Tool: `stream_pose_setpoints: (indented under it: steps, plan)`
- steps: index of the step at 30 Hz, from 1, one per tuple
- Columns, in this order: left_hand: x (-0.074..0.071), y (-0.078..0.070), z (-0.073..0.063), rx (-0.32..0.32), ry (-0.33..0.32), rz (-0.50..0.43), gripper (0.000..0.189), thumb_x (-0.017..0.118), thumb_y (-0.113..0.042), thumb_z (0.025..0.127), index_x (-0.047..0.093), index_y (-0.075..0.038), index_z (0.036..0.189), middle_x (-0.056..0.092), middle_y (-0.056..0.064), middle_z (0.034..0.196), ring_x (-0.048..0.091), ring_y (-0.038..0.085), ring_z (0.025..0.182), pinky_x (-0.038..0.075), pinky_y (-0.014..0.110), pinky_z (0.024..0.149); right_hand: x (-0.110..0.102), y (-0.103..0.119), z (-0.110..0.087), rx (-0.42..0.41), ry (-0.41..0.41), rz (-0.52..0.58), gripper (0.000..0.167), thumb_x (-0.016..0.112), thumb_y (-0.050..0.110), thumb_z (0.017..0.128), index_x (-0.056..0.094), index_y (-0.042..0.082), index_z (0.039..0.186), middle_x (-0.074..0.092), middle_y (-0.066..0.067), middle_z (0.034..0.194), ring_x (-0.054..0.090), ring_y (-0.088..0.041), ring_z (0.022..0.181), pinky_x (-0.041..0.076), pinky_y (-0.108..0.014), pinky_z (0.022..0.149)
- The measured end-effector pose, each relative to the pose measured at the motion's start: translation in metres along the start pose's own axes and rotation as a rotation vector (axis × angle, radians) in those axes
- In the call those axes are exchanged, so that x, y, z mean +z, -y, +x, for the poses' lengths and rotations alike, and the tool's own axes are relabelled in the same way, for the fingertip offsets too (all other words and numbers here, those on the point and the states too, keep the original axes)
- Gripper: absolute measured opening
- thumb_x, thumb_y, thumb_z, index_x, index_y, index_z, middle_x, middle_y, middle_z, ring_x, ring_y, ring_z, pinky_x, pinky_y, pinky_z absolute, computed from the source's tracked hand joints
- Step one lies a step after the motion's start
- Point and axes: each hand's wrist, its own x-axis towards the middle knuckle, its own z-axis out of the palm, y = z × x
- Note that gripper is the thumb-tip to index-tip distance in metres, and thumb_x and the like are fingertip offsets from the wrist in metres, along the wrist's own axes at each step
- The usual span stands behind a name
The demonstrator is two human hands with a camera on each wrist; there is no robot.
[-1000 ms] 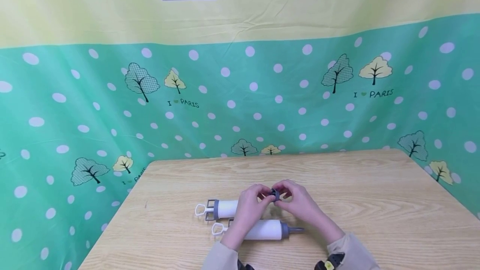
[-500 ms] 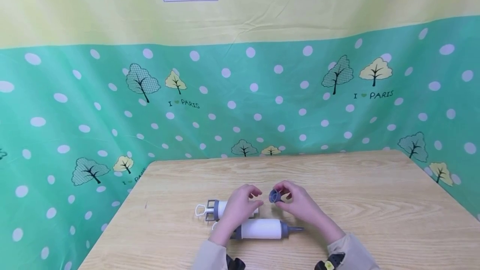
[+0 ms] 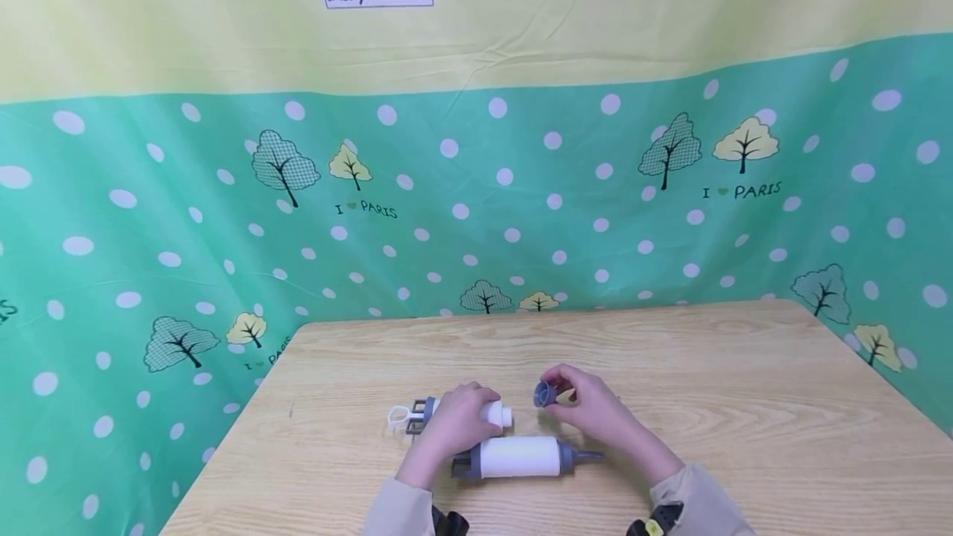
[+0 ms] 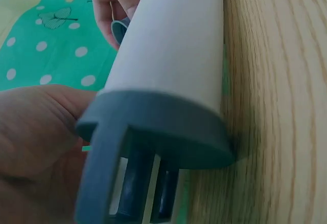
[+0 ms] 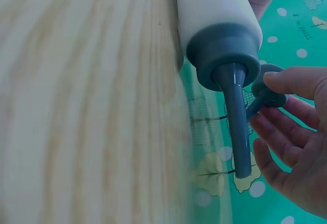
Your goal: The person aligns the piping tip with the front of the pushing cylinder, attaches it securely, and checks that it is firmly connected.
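Two large white syringes with grey ends lie side by side on the wooden table. My left hand [image 3: 460, 418] grips the barrel of the far syringe [image 3: 495, 413], whose bare white tip points right and whose white ring handle sticks out left. To the right, my right hand [image 3: 594, 410] pinches a grey nozzle cap [image 3: 545, 393] just above the table, its hollow end facing the far syringe. The right wrist view shows a spout on that cap [image 5: 268, 88]. The near syringe [image 3: 519, 457] has its grey nozzle [image 5: 237, 127] on; my left forearm hides its handle in the head view.
The pale wooden table [image 3: 715, 387] reaches back to a green and yellow printed curtain [image 3: 417, 189]. The near syringe lies in front of both hands, between them and the table's front.
The left hand has let go of the grey nozzle cap, moved left and down, and taken hold of the far syringe. The right hand keeps the cap nearly in place, its hollow end now turned left.
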Motion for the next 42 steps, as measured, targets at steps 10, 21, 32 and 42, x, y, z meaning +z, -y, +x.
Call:
stream_pose_setpoints:
  steps: [10, 21, 32, 42]
  plan:
    - [0.008, -0.002, 0.005, -0.016, -0.063, -0.050, 0.041, 0.073, -0.025, 0.072, 0.064, -0.010, 0.110, 0.063, 0.005, 0.100, 0.059, 0.021, 0.088, 0.046, 0.039, 0.079, 0.002, -0.004, 0.000, -0.003, -0.012, -0.001, 0.035, 0.068, 0.009, 0.077, 0.058, 0.009, 0.110, 0.062, 0.003, 0.095, 0.057, -0.017, 0.091, 0.049, -0.033, 0.075]
    - [0.013, -0.018, 0.007, 0.063, -0.227, -0.061, 0.043, 0.071, -0.024, 0.075, 0.062, -0.013, 0.116, 0.061, 0.004, 0.110, 0.056, 0.022, 0.099, 0.041, 0.041, 0.087, 0.004, -0.002, 0.000, -0.032, -0.044, -0.036, 0.037, 0.068, 0.008, 0.076, 0.059, 0.012, 0.111, 0.062, 0.002, 0.101, 0.058, -0.019, 0.093, 0.049, -0.032, 0.075]
    - [0.005, -0.036, 0.011, 0.122, -0.277, 0.019, 0.044, 0.072, -0.025, 0.074, 0.062, -0.012, 0.115, 0.061, 0.003, 0.110, 0.054, 0.020, 0.102, 0.039, 0.039, 0.090, 0.001, 0.007, 0.002, -0.014, -0.101, 0.003, 0.033, 0.069, 0.008, 0.075, 0.059, 0.014, 0.106, 0.062, 0.004, 0.097, 0.058, -0.016, 0.094, 0.048, -0.028, 0.078]
    - [0.003, -0.042, 0.013, 0.156, -0.305, 0.079, 0.043, 0.073, -0.025, 0.073, 0.063, -0.014, 0.114, 0.061, 0.001, 0.108, 0.054, 0.018, 0.099, 0.039, 0.038, 0.089, -0.006, 0.006, 0.001, -0.071, -0.089, -0.029, 0.028, 0.069, 0.017, 0.078, 0.060, 0.018, 0.105, 0.061, 0.007, 0.099, 0.056, -0.017, 0.097, 0.046, -0.032, 0.080]
